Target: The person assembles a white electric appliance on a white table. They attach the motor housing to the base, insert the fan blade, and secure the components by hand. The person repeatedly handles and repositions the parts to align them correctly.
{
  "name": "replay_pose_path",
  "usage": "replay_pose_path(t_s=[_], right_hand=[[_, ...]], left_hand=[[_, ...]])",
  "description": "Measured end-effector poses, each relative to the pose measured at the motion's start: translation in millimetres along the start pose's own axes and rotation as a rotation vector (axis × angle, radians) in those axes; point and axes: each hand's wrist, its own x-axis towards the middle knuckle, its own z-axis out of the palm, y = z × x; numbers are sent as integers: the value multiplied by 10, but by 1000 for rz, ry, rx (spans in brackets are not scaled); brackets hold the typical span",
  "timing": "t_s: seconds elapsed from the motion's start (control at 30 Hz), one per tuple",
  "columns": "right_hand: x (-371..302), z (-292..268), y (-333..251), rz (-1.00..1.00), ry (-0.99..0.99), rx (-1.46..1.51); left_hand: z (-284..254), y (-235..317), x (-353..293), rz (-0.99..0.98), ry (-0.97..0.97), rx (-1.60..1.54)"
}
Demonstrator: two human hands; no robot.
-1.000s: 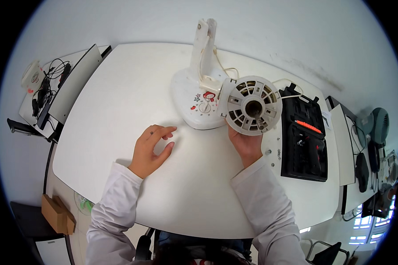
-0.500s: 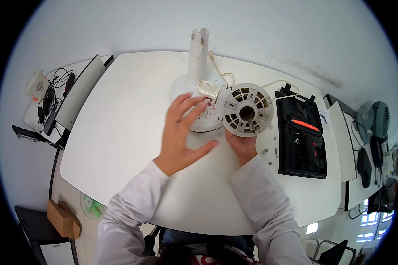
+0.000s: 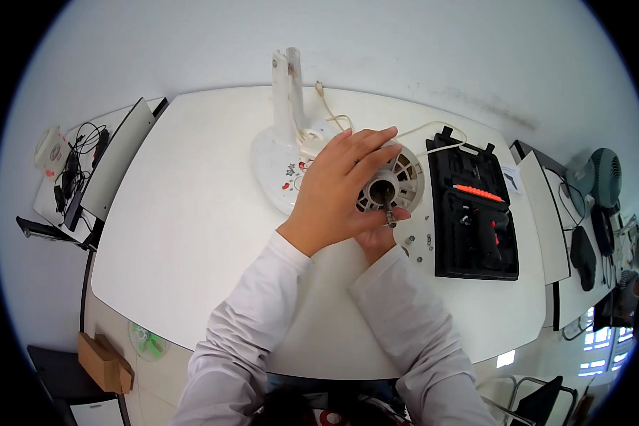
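A white round fan motor housing with a metal shaft at its middle sits on the white table, next to the white fan base with its upright column. My left hand lies over the housing's left side, fingers spread across the top, thumb by the shaft. My right hand holds the housing from below, mostly hidden under the left hand. A cream power cord loops behind the housing.
Several small screws lie right of my hands. An open black tool case with a red and black power screwdriver stands further right. Cables and a device rest on a side table at left. Another fan is at far right.
My left hand has moved from the bare table up and right onto the motor housing. The housing, held by my right hand, stays near the fan base.
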Motion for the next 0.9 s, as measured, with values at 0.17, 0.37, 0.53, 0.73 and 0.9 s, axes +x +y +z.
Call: replay_pose_path(t_s=[0.17, 0.37, 0.53, 0.73, 0.9], right_hand=[[-3, -32, 84, 23, -14, -15], [18, -7, 93, 21, -31, -38], [11, -11, 71, 13, -38, -52], [-32, 17, 88, 0, -30, -97], [-30, 93, 141, -13, 24, -202]], left_hand=[[-12, -57, -45, 42, 42, -41], [-17, -67, -32, 69, 74, -23], [-5, -78, -25, 86, 88, -15], [-26, -56, -28, 93, 86, 21], [-57, -54, -48, 99, 95, 38]])
